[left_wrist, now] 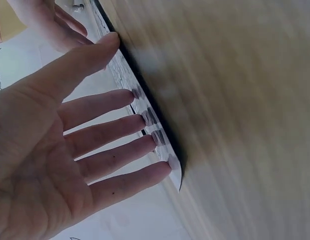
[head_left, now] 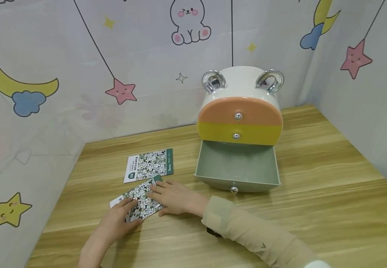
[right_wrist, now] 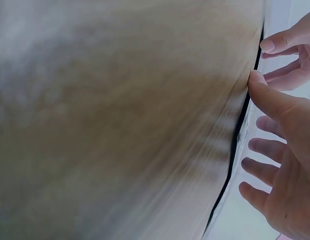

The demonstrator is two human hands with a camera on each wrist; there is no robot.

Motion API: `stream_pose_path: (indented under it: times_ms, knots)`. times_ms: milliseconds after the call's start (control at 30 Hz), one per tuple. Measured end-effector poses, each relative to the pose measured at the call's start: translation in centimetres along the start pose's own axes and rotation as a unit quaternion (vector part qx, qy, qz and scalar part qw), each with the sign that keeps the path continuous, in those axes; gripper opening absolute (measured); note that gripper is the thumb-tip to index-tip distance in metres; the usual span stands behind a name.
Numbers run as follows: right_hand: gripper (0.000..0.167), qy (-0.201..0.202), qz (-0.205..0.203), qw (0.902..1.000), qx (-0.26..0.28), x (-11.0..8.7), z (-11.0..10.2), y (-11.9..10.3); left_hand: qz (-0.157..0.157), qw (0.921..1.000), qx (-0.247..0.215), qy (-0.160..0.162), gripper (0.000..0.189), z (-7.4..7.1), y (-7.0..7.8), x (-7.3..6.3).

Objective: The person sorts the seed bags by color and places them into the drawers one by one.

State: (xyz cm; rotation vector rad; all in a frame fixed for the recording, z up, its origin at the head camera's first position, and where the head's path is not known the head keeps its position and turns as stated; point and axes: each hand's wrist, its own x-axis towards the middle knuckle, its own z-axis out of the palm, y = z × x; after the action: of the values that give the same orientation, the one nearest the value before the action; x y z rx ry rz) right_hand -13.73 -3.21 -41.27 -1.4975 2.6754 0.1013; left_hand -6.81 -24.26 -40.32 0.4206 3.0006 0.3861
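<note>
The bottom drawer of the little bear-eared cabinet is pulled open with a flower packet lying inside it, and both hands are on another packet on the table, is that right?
Not quite. In the head view the bottom drawer is pulled open but holds nothing. The second flower packet lies on the table, left of the cabinet. Both the left hand and right hand do rest on the nearer packet.

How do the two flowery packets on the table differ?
The near packet lies under both hands, left hand and right hand, and sits askew. The far packet lies untouched, farther back, with its whole face showing. Both share the white flower print and a green edge.
</note>
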Motion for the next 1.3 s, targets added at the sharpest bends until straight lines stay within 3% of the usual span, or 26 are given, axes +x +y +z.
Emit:
stream_pose_path:
  times_ms: [300, 533, 767, 967, 1300]
  knots:
    - [0.060, -0.003, 0.001, 0.9998, -0.019, 0.0, -0.1, 0.0, 0.031, 0.9995, -0.008, -0.003, 0.050, -0.3, -0.2, 0.4]
    - [0.051, 0.011, -0.008, 0.9994, -0.032, 0.2, -0.2, -0.2, 0.022, 0.9996, -0.010, -0.015, 0.048, -0.4, 0.0, 0.2]
    - [0.041, 0.032, -0.031, 0.9984, -0.036, 0.5, -0.2, -0.4, -0.006, 0.9999, 0.007, -0.010, 0.056, -0.1, 0.3, -0.3]
    - [0.033, 0.043, -0.039, 0.9975, -0.039, 0.5, -0.2, -0.4, -0.006, 1.0000, 0.007, -0.001, 0.053, 0.0, 0.4, -0.7]
    - [0.030, 0.054, -0.043, 0.9972, -0.027, 0.2, -0.3, -0.2, -0.006, 0.9997, 0.010, -0.021, 0.055, -0.2, 0.9, -1.2]
